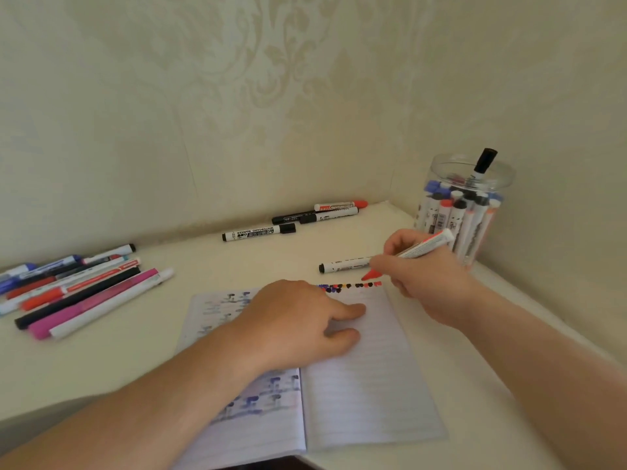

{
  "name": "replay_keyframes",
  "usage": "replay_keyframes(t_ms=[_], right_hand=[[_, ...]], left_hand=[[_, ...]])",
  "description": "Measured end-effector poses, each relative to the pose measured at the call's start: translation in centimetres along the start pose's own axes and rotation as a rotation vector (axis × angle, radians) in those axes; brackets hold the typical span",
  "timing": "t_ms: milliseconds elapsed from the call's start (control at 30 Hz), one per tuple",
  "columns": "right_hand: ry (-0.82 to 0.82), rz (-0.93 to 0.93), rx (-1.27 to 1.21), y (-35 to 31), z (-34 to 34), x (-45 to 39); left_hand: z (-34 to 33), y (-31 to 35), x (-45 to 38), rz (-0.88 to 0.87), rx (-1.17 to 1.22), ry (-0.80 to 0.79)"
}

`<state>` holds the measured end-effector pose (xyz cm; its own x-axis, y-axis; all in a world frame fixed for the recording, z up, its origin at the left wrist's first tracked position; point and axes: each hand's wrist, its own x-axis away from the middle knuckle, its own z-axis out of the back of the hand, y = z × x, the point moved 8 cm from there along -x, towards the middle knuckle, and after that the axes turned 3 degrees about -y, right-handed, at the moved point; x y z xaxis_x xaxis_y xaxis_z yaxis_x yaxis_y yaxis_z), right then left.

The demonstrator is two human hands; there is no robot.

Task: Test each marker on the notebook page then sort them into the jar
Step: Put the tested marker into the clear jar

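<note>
An open notebook [356, 374] lies at the near edge of a desk [135, 351] set into a corner between two walls. The left hand [298, 320] rests flat across its pages; the right hand [424, 276], just beyond the far right corner, holds a marker [420, 247] tip-down at a row of marks [349, 286] along the page's top. Another marker [344, 265] lies just behind that row. A jar [468, 205] full of upright markers stands in the far right corner. Three markers [319, 213] lie along the back wall, with one [258, 233] to their left. A pile of markers [74, 286] lies far left.
</note>
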<state>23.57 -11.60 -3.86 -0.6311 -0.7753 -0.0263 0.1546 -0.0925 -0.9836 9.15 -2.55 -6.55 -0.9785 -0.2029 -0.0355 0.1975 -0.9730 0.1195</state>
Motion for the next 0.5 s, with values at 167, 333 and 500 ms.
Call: replay_keyframes(t_ms=[167, 333, 500], right_hand=[[0.056, 0.019, 0.142, 0.7, -1.8, -0.8], [0.090, -0.017, 0.130, 1.8, -1.9, -1.2], [0.090, -0.029, 0.136, 2.1, -1.9, -1.5]], left_hand=[[0.2, 0.1, 0.0, 0.038, -0.028, 0.050], [0.0, -0.4, -0.1, 0.051, 0.038, 0.051], [0.1, -0.4, -0.2, 0.050, 0.045, 0.059]])
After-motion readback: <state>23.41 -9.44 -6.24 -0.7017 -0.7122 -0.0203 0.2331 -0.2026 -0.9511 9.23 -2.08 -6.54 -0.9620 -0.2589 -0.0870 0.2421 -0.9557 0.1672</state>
